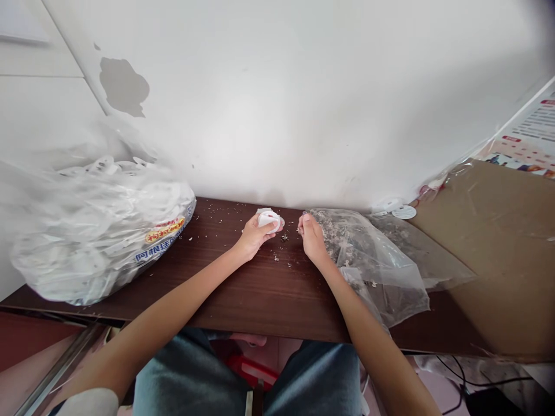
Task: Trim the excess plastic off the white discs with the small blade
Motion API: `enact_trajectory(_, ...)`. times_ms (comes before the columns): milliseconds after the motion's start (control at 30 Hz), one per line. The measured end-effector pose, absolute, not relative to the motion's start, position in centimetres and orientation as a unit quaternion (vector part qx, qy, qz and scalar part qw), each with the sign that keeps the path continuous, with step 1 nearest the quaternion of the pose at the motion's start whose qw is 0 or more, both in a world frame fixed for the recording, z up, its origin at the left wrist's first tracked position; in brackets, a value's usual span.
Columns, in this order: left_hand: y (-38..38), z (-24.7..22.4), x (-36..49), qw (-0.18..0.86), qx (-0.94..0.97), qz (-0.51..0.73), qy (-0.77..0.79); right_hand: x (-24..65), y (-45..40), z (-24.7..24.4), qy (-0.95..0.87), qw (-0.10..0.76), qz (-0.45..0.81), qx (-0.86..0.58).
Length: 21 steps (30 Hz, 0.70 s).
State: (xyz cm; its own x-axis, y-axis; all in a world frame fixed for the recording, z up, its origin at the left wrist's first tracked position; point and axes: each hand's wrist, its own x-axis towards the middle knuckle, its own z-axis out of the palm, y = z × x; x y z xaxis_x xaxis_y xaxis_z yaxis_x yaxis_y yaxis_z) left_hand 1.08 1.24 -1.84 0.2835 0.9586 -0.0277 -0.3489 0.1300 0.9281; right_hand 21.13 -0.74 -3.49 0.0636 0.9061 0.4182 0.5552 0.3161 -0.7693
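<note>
Bulging at the frame's left, a bag [87, 237] holds white pieces [104, 164]; at centre, the left hand [251, 237] has thumb and fingers clamped on white discs [269, 221], probably light, thin and fairly stiff, best held by the rim; right of centre, the right hand [313, 236] has its fingers curled together, on what I cannot tell; further right lies a scrap bag [381, 260].

White disc [269, 218] partly hidden by the left fingers [266, 229] — poster [526, 141] cut off at right, print illegibly small.
</note>
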Motion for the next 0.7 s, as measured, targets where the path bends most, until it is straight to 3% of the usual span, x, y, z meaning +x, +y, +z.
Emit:
enact_trajectory(133, 1.6, -1.2, 0.3, 0.547, 0.524, 0.53, 0.38, 22.0, -0.7, -2.3, -0.58, 0.514, 0.23, -0.589)
enact_trajectory(300, 1.6, -1.2, -0.8, 0.383, 0.685, 0.516, 0.342, 22.7, -0.8, -1.7, -0.645, 0.355, 0.245, -0.631)
enact_trajectory(500, 1.3, -2.2, -0.9, 0.313, 0.773, 0.461, 0.302, 21.9, -1.3, -2.2, -0.764, 0.212, 0.118, -0.598)
enact_trajectory(700, 0.6, -1.9, -0.8, 0.346, 0.747, 0.465, 0.326, 21.6, -1.8, -2.0, -0.787, 0.168, 0.091, -0.586)
